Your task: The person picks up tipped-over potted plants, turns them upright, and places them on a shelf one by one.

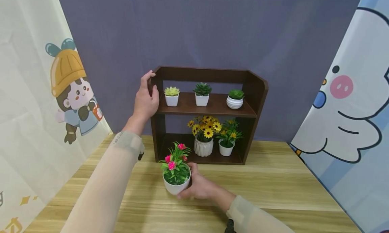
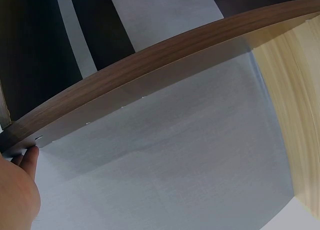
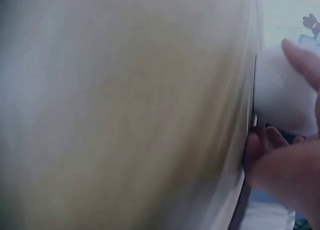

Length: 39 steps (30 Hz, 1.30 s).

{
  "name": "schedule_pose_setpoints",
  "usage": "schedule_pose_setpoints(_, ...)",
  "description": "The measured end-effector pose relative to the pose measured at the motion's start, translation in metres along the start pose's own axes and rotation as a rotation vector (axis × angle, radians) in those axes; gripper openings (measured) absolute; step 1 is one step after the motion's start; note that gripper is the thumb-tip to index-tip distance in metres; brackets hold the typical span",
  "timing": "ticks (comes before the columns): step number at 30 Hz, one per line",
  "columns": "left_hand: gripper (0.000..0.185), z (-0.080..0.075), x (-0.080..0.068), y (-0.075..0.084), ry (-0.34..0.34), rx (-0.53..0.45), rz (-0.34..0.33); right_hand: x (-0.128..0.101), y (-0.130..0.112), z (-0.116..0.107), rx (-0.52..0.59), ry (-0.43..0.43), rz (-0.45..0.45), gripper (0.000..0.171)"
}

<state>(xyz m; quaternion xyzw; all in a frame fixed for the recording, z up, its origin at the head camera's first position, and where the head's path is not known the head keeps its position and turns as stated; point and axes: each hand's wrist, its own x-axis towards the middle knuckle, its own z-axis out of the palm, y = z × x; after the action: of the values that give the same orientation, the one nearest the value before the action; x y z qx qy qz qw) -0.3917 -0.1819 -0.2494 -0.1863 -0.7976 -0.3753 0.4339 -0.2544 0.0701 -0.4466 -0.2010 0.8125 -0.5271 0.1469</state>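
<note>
Right hand [image 1: 202, 189] is wrapping its fingers round a small white round pot w/ pink artificial flowers [image 1: 176, 174], which is sitting on the light wooden tabletop [image 1: 273, 182] just in front of the dark brown two-tier wooden shelf unit [image 1: 258, 91], nr its left end. Left hand [image 1: 146, 99] is gripping the shelf unit's upper left side panel, fingers curled over the top front corner, thumb on the front edge. Inside the unit, three little succulents in white pots [image 1: 202, 94] are standing on the upper board & two yellow-flower pots [image 1: 209, 135] on the lower one.
</note>
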Motion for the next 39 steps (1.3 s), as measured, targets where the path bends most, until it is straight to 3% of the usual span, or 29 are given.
schedule_pose_setpoints(7,0.044,-0.001,0.000,0.000,0.006,-0.001,-0.006,0.006,0.011,-0.020,0.123,-0.124,-0.008,0.108)
schedule_pose_setpoints(11,0.044,-0.001,0.000,-0.001,0.009,0.003,-0.004,0.009,0.014,-0.025,0.114,-0.151,-0.007,0.108)
schedule_pose_setpoints(26,0.044,0.000,0.000,-0.002,0.015,0.002,0.003,0.016,0.009,-0.020,0.148,-0.162,-0.023,0.108)
schedule_pose_setpoints(33,0.044,0.001,0.000,-0.002,0.014,-0.009,-0.003,0.015,0.009,-0.019,0.107,-0.149,-0.002,0.104)
schedule_pose_setpoints(39,0.045,0.000,0.000,0.000,0.007,-0.009,-0.009,0.013,0.009,-0.016,0.097,-0.123,0.000,0.113)
